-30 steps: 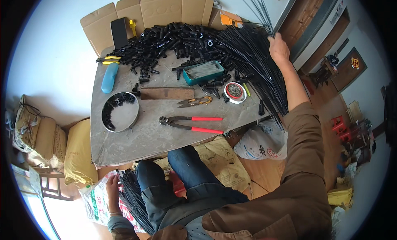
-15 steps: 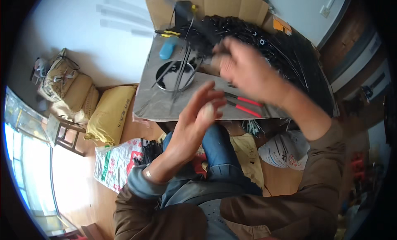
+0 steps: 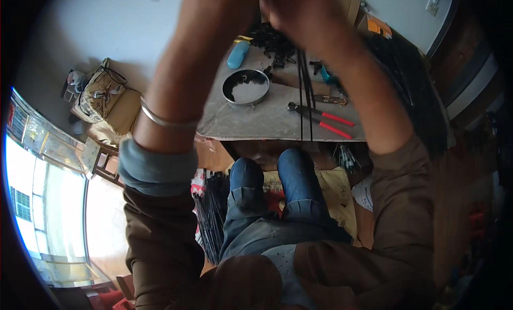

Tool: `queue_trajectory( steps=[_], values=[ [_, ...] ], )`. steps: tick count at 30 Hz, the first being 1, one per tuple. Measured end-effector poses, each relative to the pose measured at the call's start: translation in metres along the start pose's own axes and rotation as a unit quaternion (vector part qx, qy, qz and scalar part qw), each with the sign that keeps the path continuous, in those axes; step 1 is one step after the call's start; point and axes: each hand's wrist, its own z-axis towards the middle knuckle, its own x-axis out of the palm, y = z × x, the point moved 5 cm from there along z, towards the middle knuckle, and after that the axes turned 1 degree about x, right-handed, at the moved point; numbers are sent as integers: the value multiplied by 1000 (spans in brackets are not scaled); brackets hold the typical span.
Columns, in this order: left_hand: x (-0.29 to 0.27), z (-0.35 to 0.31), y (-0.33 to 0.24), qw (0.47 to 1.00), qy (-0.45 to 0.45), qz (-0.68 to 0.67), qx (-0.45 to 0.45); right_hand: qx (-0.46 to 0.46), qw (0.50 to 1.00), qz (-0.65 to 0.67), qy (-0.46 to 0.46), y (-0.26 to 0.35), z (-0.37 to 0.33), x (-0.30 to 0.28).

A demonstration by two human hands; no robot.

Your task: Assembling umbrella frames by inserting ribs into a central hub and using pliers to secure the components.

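Both my hands are raised at the top edge of the picture, close together. My left hand (image 3: pixel 227 3) is cut off by the edge, so its fingers cannot be made out. My right hand (image 3: pixel 302 11) is smeared by motion and seems closed round several thin black rods (image 3: pixel 304 91), which hang down beneath it over the table. Behind the rods lie pincers with red handles (image 3: pixel 334 123). A round metal bowl (image 3: pixel 248 103) with white material inside and a dark inner wall stands to the left of the rods.
On the grey table (image 3: pixel 235 123) are a light-blue oblong object (image 3: pixel 238 55), a heap of black parts (image 3: pixel 270 37) and a second hand tool (image 3: pixel 331 99). Long black strips (image 3: pixel 401 75) cover its right side. A bundle of black rods (image 3: pixel 211 214) stands beside my left leg.
Both hands have risen to the top edge and come together. The left hand, spread over the table's front before, has moved up and away. Black rods now hang below the right hand.
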Motion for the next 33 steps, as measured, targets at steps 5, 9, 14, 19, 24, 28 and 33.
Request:
queue_trajectory(
  steps=[5, 9, 14, 19, 24, 28, 33],
  values=[
    [10, 14, -26, 984, 8, 6, 176, -95, 994, -7, -52, 3, 24, -12],
    [30, -2, 35, 999, 18, 26, 36, -87, 993, -10, -78, -46, -23, -8],
    [69, -71, 155, 994, -46, -54, -83, 91, 978, -152, -111, -135, -139, 6],
    [57, -52, 160, 946, -21, -232, -226, 242, 969, -40, -11, -138, -146, 7],
    [68, -24, 132, 836, 29, -473, -276, 405, 882, 238, 36, -87, -119, -2],
    [80, -33, 143, 857, 135, -382, -318, 449, 819, 357, -26, -74, -139, -23],
    [105, -45, 151, 806, 101, -457, -363, 448, 862, 237, -24, -72, -140, -42]
  ],
)
